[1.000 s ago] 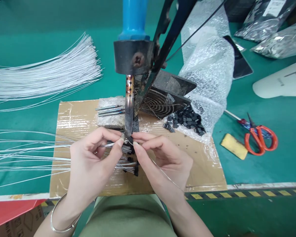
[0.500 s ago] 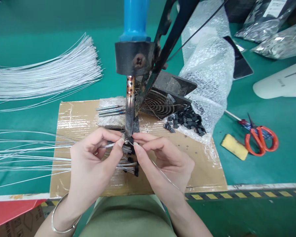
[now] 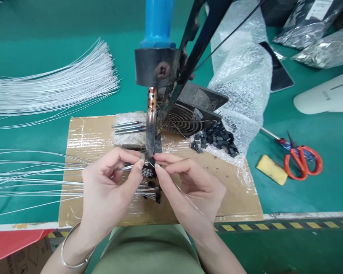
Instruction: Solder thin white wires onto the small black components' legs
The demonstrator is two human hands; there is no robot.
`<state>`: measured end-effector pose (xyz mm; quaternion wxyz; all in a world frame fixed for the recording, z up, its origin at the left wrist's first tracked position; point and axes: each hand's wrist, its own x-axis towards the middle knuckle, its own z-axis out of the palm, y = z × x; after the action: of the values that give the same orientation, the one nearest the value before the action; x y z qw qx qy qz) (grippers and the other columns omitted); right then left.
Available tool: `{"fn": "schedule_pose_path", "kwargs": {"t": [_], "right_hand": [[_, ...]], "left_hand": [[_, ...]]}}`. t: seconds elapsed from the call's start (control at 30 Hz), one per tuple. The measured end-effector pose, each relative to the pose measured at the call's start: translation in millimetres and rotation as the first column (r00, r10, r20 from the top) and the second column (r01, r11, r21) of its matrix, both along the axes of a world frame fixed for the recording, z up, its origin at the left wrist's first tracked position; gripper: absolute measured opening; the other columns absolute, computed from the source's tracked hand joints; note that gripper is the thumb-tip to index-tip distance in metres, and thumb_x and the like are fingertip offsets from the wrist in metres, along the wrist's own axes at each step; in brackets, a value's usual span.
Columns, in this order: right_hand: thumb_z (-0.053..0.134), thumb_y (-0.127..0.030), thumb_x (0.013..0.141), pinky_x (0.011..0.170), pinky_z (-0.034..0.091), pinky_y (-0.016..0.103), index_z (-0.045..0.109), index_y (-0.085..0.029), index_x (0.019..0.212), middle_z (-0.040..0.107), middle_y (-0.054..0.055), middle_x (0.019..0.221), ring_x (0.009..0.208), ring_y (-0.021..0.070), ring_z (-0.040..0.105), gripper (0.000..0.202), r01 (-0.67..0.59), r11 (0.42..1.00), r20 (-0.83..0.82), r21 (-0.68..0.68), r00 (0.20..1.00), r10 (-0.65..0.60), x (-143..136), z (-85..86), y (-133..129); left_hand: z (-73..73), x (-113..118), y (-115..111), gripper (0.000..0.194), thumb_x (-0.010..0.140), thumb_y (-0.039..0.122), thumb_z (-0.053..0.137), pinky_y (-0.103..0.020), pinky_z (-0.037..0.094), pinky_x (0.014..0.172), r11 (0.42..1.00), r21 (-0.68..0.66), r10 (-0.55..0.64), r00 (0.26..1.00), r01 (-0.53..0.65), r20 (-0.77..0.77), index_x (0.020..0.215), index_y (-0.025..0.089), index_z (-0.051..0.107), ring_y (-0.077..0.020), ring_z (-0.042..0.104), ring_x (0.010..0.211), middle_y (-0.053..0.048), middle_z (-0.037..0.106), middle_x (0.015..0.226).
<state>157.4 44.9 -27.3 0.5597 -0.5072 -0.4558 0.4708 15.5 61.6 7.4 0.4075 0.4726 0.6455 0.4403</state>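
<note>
Evidently, a thin solder wire (image 3: 192, 203) ran from the fingertips of the right hand (image 3: 196, 186) back across the palm, its tip by the soldering iron (image 3: 151, 102); whether wire and iron touched, I could not tell. That hand pinched the wire between thumb and forefinger, while the left hand (image 3: 108, 190) gripped a small workpiece (image 3: 146, 163), mostly hidden by its fingertips, right under the iron's point. Below the hands, slim wires (image 3: 144, 172) with black ends lay on a cardboard sheet (image 3: 231, 201). Behind, metal rods (image 3: 128, 129) rested on a pale pad (image 3: 125, 141), with a grilled fan (image 3: 183, 120) beside the iron and loose black pieces (image 3: 217, 139) near bubble wrap (image 3: 241, 83). Farther out on the green tabletop (image 3: 280, 205) were a white wire bundle (image 3: 60, 87) at left and, at right, a yellow sponge (image 3: 272, 169), orange-handled scissors (image 3: 295, 155) and a white mug (image 3: 322, 91).
</note>
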Motion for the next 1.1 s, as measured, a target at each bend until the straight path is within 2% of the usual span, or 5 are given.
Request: {"fn": "schedule_pose_path", "kwargs": {"t": [0.33, 0.67, 0.87, 0.97, 1.1], "right_hand": [[0.076, -0.007, 0.091, 0.095, 0.061, 0.028, 0.076, -0.025, 0.089, 0.083, 0.000, 0.111, 0.105, 0.0167, 0.079, 0.018, -0.002, 1.000, -0.014, 0.017, 1.000, 0.003, -0.2, -0.2, 0.3], [0.073, -0.011, 0.094, 0.095, 0.059, 0.029, 0.072, -0.024, 0.087, 0.082, 0.000, 0.109, 0.105, 0.0167, 0.077, 0.015, -0.005, 1.000, -0.004, 0.017, 1.000, 0.005, -0.5, -2.6, 0.4], [0.061, -0.023, 0.105, 0.065, 0.051, 0.025, 0.071, -0.025, 0.094, 0.066, -0.004, 0.076, 0.068, 0.0116, 0.063, 0.015, 0.188, 0.982, 0.048, -0.037, 0.981, -0.186, 9.6, -5.4, 2.8], [0.045, -0.028, 0.110, 0.076, 0.053, 0.032, 0.076, -0.023, 0.100, 0.072, 0.002, 0.089, 0.082, 0.0170, 0.066, 0.033, 0.071, 0.997, -0.073, -0.041, 0.995, -0.074, 15.7, -8.0, 2.9], [0.047, -0.021, 0.106, 0.080, 0.050, 0.033, 0.065, -0.026, 0.111, 0.071, 0.000, 0.091, 0.085, 0.0176, 0.065, 0.019, 0.002, 0.999, -0.143, -0.041, 0.990, -0.008, 17.6, -10.9, 1.0]], "left_hand": [[-1.1, -1.0, -0.9, 0.012, 0.082, 0.009, 0.078, -0.017, 0.058, 0.067, 1.000, 0.017, 0.000, 1.000, 0.000, -0.015, 0.078, 0.020, 0.076, -0.0127, 0.075, 0.078, 0.000, 0.080, 0.086], [-4.0, -1.9, -0.7, 0.015, 0.082, 0.007, 0.077, -0.009, 0.055, 0.069, 1.000, 0.003, -0.030, 1.000, 0.030, 0.004, 0.077, 0.021, 0.074, -0.0072, 0.074, 0.079, 0.005, 0.079, 0.084], [-8.8, -4.9, -1.5, 0.013, 0.083, 0.009, 0.077, -0.014, 0.052, 0.065, 0.999, 0.001, -0.036, 0.999, 0.036, -0.024, 0.078, 0.021, 0.074, -0.0088, 0.071, 0.077, 0.003, 0.079, 0.087], [-10.0, -6.3, -2.9, 0.013, 0.084, 0.010, 0.076, -0.015, 0.050, 0.063, 0.998, 0.005, -0.055, 0.998, 0.055, -0.034, 0.080, 0.022, 0.074, -0.0089, 0.069, 0.076, 0.003, 0.079, 0.088], [-10.5, -5.8, -4.1, 0.013, 0.085, 0.011, 0.076, -0.017, 0.050, 0.063, 0.997, -0.006, -0.071, 0.997, 0.071, -0.029, 0.080, 0.022, 0.074, -0.0094, 0.069, 0.075, 0.004, 0.078, 0.087]]}}
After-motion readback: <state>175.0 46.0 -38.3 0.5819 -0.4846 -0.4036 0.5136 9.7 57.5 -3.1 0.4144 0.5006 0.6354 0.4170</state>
